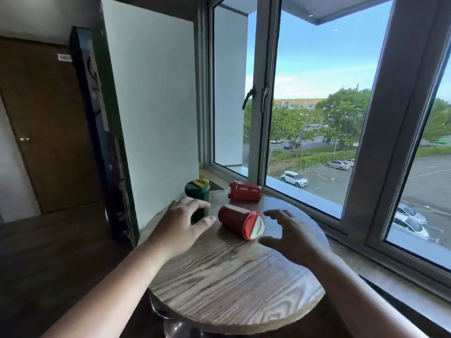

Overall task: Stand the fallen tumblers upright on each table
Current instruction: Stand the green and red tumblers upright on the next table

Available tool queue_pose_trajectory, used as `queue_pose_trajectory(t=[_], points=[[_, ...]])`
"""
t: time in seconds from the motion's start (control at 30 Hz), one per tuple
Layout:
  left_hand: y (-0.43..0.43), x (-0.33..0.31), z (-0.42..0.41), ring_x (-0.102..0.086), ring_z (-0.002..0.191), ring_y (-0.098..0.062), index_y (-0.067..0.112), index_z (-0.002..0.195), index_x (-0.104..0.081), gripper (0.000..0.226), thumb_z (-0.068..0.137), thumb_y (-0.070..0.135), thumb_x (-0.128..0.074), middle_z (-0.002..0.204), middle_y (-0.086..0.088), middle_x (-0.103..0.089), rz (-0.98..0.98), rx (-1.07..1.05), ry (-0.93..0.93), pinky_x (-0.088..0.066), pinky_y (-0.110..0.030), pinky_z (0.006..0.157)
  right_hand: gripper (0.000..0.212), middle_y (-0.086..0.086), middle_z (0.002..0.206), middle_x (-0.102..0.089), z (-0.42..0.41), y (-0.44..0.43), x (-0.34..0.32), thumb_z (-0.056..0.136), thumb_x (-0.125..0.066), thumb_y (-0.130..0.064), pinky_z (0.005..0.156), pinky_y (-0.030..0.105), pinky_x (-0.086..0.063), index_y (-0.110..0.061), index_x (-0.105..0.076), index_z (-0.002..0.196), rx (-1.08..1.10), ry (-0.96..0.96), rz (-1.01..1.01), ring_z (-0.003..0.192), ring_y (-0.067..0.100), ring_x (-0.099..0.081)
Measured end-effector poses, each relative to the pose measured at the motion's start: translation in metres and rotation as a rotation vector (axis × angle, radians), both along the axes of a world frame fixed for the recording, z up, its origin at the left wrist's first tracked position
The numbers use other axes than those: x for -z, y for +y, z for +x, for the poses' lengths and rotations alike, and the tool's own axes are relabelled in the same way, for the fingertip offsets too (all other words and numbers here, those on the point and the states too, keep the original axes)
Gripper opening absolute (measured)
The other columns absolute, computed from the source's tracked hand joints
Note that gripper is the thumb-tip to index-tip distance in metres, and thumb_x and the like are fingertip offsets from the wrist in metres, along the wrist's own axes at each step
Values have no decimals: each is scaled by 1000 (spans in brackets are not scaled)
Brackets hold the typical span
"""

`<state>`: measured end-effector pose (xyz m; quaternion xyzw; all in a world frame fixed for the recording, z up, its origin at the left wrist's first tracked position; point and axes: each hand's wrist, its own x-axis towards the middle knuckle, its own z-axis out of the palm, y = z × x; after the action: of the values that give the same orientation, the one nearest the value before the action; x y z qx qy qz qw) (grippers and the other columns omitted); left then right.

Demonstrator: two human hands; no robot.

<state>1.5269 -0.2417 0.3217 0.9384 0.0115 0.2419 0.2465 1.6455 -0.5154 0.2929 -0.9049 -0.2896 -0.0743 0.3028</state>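
At the round table (pixel 234 284), one green tumbler (pixel 197 189) stands at eleven o'clock, two red tumblers (pixel 240 225) still lie fallen; left hand (pixel 181 223) cups a dark-green tumbler (pixel 199 215), right hand (pixel 289 234) spreads wide.

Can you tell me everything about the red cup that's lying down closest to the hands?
The near red tumbler is a shiny red cup, plastic or coated metal by its look, with a red lid bearing a pale cream flip tab. It lies fallen on its side on the round wooden table, lid end pointing toward the person and to the right, base toward the window. It sits between the left hand and the right hand; neither hand touches it. Only the tabletop touches it.
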Motion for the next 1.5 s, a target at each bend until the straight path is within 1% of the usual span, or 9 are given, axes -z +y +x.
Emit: queue_pose_trajectory(t=[0.13,0.43,0.53,0.7,0.83,1.0,1.17,1.33,1.5], points=[[41,-3,59,-46,127,-18,30,130,-62,45,90,50,-63,135,2,-58,62,30,3,-38,-33,101,89,-3,142,-49,31,28,20,70,-85,-51,98,28,-38,-37,-43,147,37,-9,-10,130,19,-48],[140,-30,183,-22,149,-24,46,149,-39,86,67,37,-64,167,7,-21,271,281,316,-25,-40,119,114,-4,148,-45,75,71,44,57,-85,-62,112,40,-39,-44,-26,153,100,59,-47,135,15,-43],[157,-25,204,-28,148,-13,49,147,-38,88,66,29,-64,165,11,-26,264,420,432,-22,-24,114,108,-6,143,-49,78,79,54,57,-85,-58,109,36,-42,-44,-30,149,134,63,-56,129,12,-48],[172,-14,218,-39,137,-4,53,143,-41,86,66,24,-66,150,20,-40,212,529,411,-29,-19,107,90,-11,127,-54,76,84,47,59,-89,-39,85,5,-36,-35,-46,137,155,42,-44,106,3,-51],[175,-15,221,-40,136,-4,53,144,-40,86,66,26,-67,150,20,-40,213,545,411,-31,-25,113,87,-11,116,-55,75,77,0,57,-84,-46,84,29,-45,-38,-44,134,181,-48,-45,102,11,-54],[171,-15,221,-42,132,-6,52,142,-42,84,65,28,-67,146,19,-42,186,538,406,-33,-23,107,95,-5,128,-62,87,77,-56,53,-70,-65,96,36,-51,-37,-49,142,133,-4,-345,112,16,-57],[164,-26,224,-44,128,-8,51,135,-48,70,68,52,-69,141,15,-48,209,530,391,-38,-28,100,84,-8,135,-62,89,74,-56,66,-84,-51,99,29,-46,-31,-54,142,83,50,-383,117,12,-56],[134,-41,240,-48,128,-13,51,138,-48,69,72,65,-65,147,10,-50,226,478,346,-45,-39,100,88,-10,139,-58,95,66,-49,65,-85,-55,106,33,-44,-34,-54,145,54,63,-284,125,12,-54],[120,-58,255,-48,127,-17,52,135,-51,64,77,47,-75,142,9,-49,303,459,569,-46,-44,105,90,-12,137,-56,98,61,-42,66,-87,-54,96,23,-38,-37,-52,147,50,50,-240,125,8,-51]])
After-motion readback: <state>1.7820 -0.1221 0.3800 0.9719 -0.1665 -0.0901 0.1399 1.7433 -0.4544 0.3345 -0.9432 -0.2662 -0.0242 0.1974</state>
